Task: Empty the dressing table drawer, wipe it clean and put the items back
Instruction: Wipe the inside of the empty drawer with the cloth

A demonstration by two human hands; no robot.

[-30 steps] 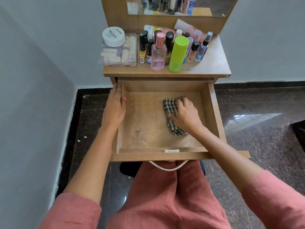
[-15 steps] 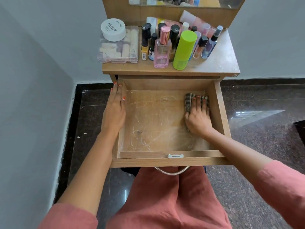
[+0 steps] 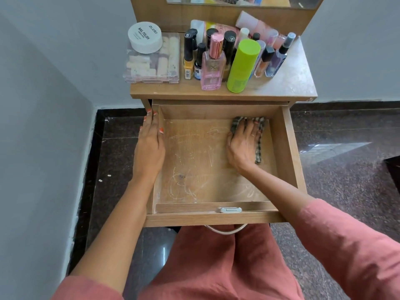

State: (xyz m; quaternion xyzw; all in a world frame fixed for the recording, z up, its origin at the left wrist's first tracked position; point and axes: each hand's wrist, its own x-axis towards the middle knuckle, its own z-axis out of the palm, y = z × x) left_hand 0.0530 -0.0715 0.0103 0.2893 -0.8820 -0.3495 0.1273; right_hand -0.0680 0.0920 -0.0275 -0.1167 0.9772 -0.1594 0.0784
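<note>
- Straight-fingered and holding nothing, the left hand lay along the top of the drawer's left wall, as I watched from my station. Its fingertips were near the back corner and its thumb was just inside.
- Above it, at the left end of the dressing table top, a clear plastic box sat with a white round jar marked NAIL POLISH on its lid.
- I saw the drawer pulled out over the person's lap. Its wooden floor showed pale scuffs, a small metal latch sat on the front wall, and a curved handle hung below.
- On the table's middle, nail polish bottles, a pink perfume bottle and a lime-green can stood upright, crowded together.
- In the drawer's back right corner the right hand pressed flat, fingers spread, on the checked cloth. I could see cloth past the fingertips and along the hand's outer edge.
- Farther right, a blue spray bottle stood at the edge of the cluster.
</note>
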